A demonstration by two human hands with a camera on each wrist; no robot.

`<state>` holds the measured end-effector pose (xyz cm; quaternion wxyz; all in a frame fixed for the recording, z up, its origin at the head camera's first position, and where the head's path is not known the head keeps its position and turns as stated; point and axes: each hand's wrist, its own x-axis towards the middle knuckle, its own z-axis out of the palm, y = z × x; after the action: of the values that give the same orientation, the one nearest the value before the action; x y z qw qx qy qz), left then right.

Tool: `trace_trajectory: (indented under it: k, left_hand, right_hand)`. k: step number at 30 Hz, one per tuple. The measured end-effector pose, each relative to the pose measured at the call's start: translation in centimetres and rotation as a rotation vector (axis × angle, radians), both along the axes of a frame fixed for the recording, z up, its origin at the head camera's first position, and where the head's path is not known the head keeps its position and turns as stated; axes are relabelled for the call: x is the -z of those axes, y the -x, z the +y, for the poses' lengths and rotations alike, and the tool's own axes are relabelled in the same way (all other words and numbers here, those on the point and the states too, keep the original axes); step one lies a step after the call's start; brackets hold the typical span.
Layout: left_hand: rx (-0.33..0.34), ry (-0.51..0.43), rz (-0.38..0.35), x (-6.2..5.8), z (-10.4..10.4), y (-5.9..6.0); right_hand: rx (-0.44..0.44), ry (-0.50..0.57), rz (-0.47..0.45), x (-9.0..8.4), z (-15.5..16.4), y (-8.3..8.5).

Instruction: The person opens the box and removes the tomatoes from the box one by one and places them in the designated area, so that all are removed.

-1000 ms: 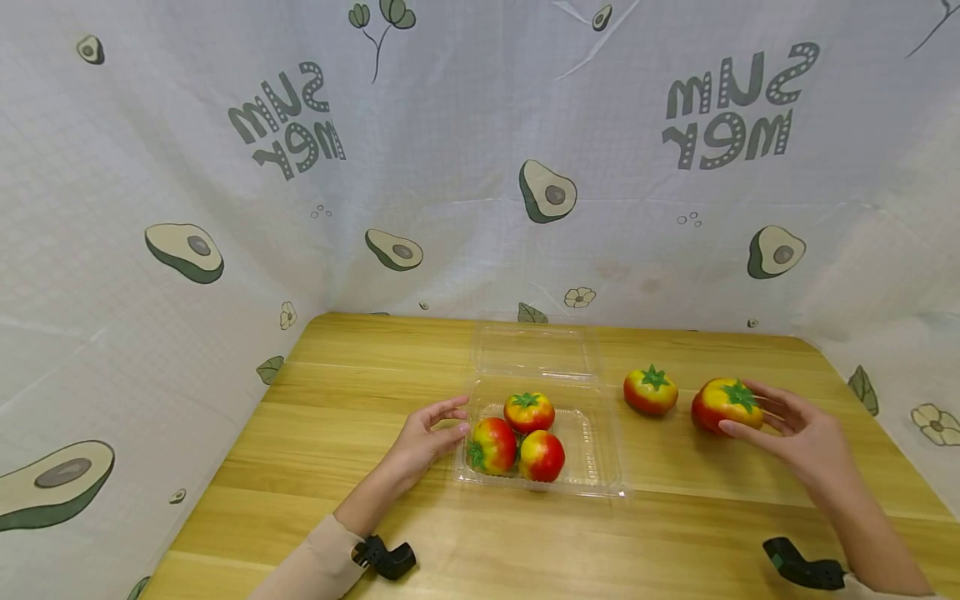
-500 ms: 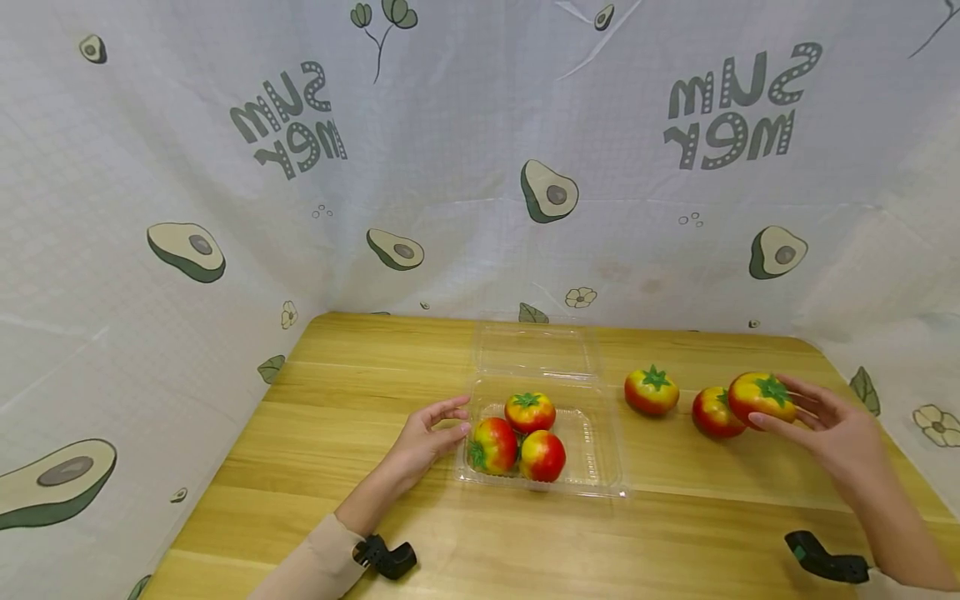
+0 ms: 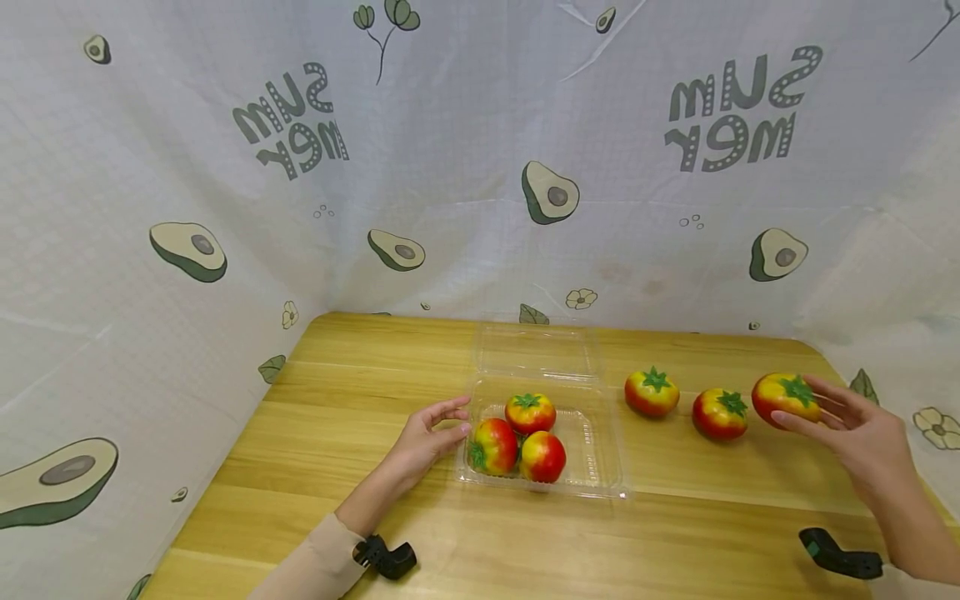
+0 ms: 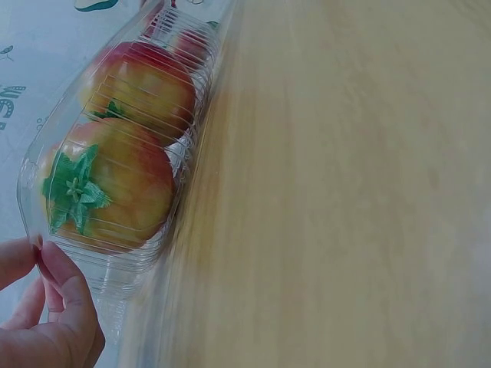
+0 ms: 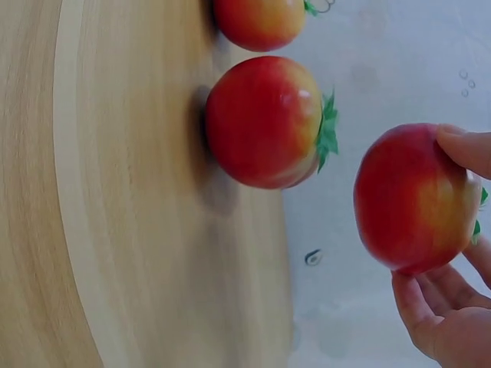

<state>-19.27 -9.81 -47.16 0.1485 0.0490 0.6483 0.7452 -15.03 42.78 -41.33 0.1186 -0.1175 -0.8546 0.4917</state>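
In the head view, my right hand (image 3: 866,437) holds a red-and-yellow artificial tomato (image 3: 782,400) with a green leafy top. The right wrist view shows this tomato (image 5: 414,201) raised off the table between thumb and fingers. My left hand (image 3: 424,440) pinches the left rim of a clear plastic clamshell box (image 3: 588,446), seen close up in the left wrist view with the fingertips (image 4: 47,257) at its corner. Inside the box sit three similar tomatoes, one behind (image 3: 529,412), one at front left (image 3: 493,447) and one at front right (image 3: 542,457). The box's lid (image 3: 537,348) lies open towards the back.
Two more tomatoes stand on the wooden table (image 3: 337,375) right of the box, one farther back (image 3: 651,392) and one nearer my right hand (image 3: 720,414). A white avocado-print cloth (image 3: 450,167) hangs behind and along the sides.
My right hand has moved right with its tomato, away from the tomato on the table that it overlapped before. My left hand and the box have stayed in place.
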Motion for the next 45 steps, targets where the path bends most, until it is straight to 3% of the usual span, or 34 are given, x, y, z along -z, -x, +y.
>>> trace_trajectory:
  k: [11,19,45]
  left_hand:
    - [0.0,0.005,0.006,0.0,0.0,0.0]
    - [0.001,0.003,-0.003,-0.1,0.0,0.0]
    - [-0.003,0.0,-0.002,-0.1,0.0,-0.1]
  right_hand:
    - [0.008,0.084,0.029,0.9,1.2,0.4]
    - [0.032,0.029,-0.039,1.8,2.1,0.5]
    - [0.073,0.054,-0.135,3.4,3.5,1.6]
